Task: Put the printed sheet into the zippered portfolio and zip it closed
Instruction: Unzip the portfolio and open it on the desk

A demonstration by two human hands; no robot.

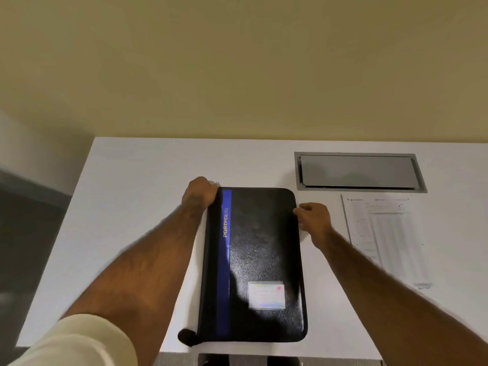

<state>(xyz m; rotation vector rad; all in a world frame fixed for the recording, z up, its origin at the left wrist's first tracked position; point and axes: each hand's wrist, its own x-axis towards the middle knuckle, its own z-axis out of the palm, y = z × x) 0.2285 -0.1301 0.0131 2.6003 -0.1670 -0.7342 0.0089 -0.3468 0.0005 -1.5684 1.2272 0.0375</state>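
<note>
Black, pebbled and banded in blue, the zippered portfolio lies closed and flat at the near middle of a white table, its lower edge close to the table's front lip. The left hand is curled at the far left corner, fingers gathered around what appears to be a small metal zipper pull; the pinch itself is hidden behind the knuckles. The right hand steadies the upper right edge, fingers bent and pressed together against the cover's side. The printed sheet waits on the table to the right, well apart from the portfolio and touched by neither hand. By this reading the work stands at its opening step: unzipping, with the paper not yet inside. The next move likely calls for drawing the pull around the rim while the right hand holds the case still. A grey recessed hatch sits beyond the sheet; a plain yellowish wall rises behind.
</note>
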